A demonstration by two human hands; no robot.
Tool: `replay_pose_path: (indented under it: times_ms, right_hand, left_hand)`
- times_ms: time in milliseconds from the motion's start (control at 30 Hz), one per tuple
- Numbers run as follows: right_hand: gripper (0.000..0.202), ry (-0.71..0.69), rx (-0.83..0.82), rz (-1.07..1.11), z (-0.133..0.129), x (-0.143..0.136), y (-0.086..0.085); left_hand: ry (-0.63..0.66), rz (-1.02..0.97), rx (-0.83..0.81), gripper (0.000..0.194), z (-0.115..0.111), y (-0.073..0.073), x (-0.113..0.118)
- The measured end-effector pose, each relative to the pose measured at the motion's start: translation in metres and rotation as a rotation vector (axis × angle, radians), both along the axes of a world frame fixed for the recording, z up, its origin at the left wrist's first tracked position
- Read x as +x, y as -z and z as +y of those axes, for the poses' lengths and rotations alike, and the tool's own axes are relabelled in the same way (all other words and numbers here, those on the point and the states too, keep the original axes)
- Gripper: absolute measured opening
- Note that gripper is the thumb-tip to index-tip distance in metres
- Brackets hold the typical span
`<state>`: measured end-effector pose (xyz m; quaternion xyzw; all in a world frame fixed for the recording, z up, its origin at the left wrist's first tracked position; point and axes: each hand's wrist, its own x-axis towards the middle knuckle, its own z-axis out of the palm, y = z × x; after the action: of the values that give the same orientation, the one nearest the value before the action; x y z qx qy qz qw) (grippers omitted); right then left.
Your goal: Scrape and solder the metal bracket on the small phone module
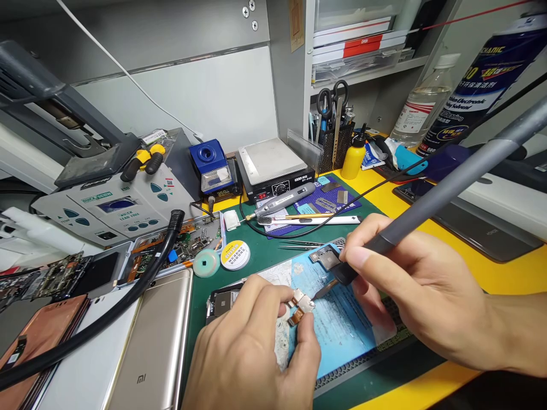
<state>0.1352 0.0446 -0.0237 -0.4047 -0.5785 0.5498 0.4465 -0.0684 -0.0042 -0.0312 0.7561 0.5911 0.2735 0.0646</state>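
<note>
My left hand [260, 341] pinches a small silver metal part with copper-coloured flex [304, 302] between its fingers, just above a blue and white work pad [342, 336]. In my right hand [410, 279] is a thick dark grey pen-shaped tool [444, 188], gripped near its lower end. The tool's thin metal tip touches or nearly touches the right edge of the small part. Behind the tip, a dark phone module [327, 257] lies on the pad. Another dark device [222, 302] is partly hidden behind my left hand.
A gold phone [156, 341] and other phones lie at the left, crossed by a black hose [141, 285]. A rework station [115, 199], a heating plate [273, 162] and tweezers [299, 245] sit farther back. A yellow bottle [354, 159] and a spray can [474, 85] stand at the right.
</note>
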Motion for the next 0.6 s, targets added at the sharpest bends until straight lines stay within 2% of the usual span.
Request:
replay_pose_path:
  times_ms: [600]
  right_hand:
    - [0.023,-0.005,-0.001,0.004,0.0006,-0.0005,0.0003]
  left_hand:
    - [0.01,0.009,0.016,0.009,0.0003,0.001,-0.0009]
